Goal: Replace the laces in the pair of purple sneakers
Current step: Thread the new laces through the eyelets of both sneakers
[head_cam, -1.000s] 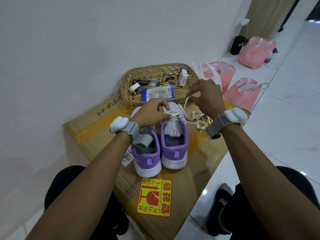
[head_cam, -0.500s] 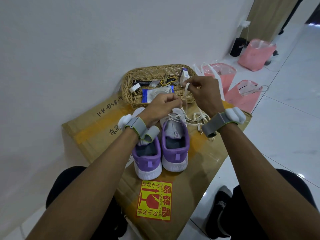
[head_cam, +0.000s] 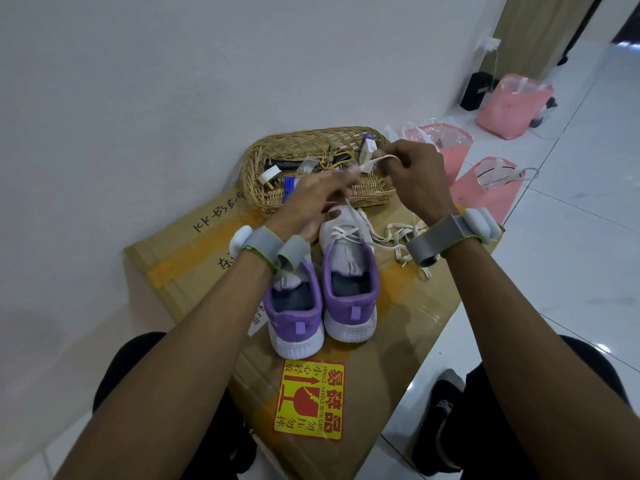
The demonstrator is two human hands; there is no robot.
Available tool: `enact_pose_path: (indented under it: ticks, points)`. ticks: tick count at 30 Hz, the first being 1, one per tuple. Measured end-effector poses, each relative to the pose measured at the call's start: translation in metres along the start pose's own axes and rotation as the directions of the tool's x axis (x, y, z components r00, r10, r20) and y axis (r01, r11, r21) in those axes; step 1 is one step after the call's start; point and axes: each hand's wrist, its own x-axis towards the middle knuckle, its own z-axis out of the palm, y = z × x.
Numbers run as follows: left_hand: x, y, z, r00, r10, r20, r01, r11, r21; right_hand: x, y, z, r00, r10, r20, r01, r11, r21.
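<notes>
surface: cardboard box; wall left, tile floor right
hands: my right hand pinches lace; left hand blurred, grip unclear
change: both hands slightly farther

Dim, soft indoor light; motion-blurred left hand; wide-angle edge distortion.

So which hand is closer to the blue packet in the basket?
Left. The left hand is right beside the blue packet and partly covers it. The right hand is up at the other end of the basket.
</notes>
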Motion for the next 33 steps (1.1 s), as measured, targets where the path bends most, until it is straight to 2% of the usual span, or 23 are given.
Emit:
enact_pose_path:
  ticks: [3,6,9,11,13,14,15,16,18,20,23,26,28,31,33]
  points:
    - [0.002,0.006,-0.013,0.990,0.037,-0.133,-0.056,0.989,-0.138,0.002,0.003,0.000,0.990,0.085,0.116,-0.094,0.992,0.079]
    - [0.008,0.004,-0.026,0.940,0.048,-0.338,-0.105,0.983,-0.153,0.004,0.002,-0.004,0.968,0.086,0.234,-0.092,0.996,0.012]
    - [0.017,-0.008,-0.042,0.836,-0.048,-0.547,0.020,0.998,-0.057,0.001,-0.001,-0.010,0.924,0.083,0.374,-0.100,0.995,0.028]
    - [0.019,-0.018,-0.048,0.792,-0.069,-0.607,0.157,0.983,0.093,-0.002,-0.004,-0.013,0.922,0.081,0.379,-0.124,0.988,0.091]
    - [0.015,-0.025,-0.046,0.807,0.081,-0.586,0.214,0.883,0.417,-0.002,-0.008,-0.013,0.925,0.097,0.366,-0.178,0.965,0.193]
    - [0.011,-0.025,-0.042,0.835,0.191,-0.516,0.174,0.799,0.576,-0.002,-0.011,-0.013,0.922,0.108,0.373,-0.202,0.953,0.225]
    - [0.007,-0.023,-0.037,0.871,0.307,-0.384,0.070,0.697,0.714,-0.002,-0.013,-0.011,0.914,0.110,0.390,-0.214,0.948,0.234]
    - [0.005,-0.021,-0.030,0.892,0.385,-0.235,-0.051,0.605,0.795,-0.003,-0.016,-0.010,0.906,0.106,0.409,-0.213,0.951,0.225]
    - [0.003,-0.016,-0.014,0.905,0.426,-0.005,-0.225,0.488,0.844,-0.006,-0.017,-0.007,0.899,0.090,0.429,-0.185,0.965,0.185]
    - [0.004,-0.018,-0.008,0.913,0.400,0.079,-0.281,0.479,0.831,-0.007,-0.016,-0.005,0.905,0.074,0.420,-0.151,0.977,0.153]
    - [0.009,-0.026,-0.015,0.884,0.468,0.000,-0.290,0.548,0.784,-0.006,-0.013,-0.009,0.909,0.079,0.409,-0.146,0.980,0.135]
    - [0.014,-0.024,-0.033,0.837,0.502,-0.218,-0.108,0.542,0.833,-0.002,-0.008,-0.015,0.923,0.126,0.362,-0.184,0.974,0.130]
    - [0.016,-0.023,-0.044,0.832,0.464,-0.305,-0.029,0.585,0.810,-0.001,-0.005,-0.019,0.934,0.151,0.324,-0.200,0.972,0.124]
    - [0.015,-0.023,-0.049,0.823,0.424,-0.378,0.051,0.607,0.793,0.000,-0.003,-0.019,0.951,0.177,0.254,-0.218,0.965,0.146]
    - [0.016,-0.025,-0.047,0.842,0.394,-0.368,0.046,0.627,0.778,-0.001,-0.004,-0.014,0.957,0.224,0.186,-0.266,0.931,0.248]
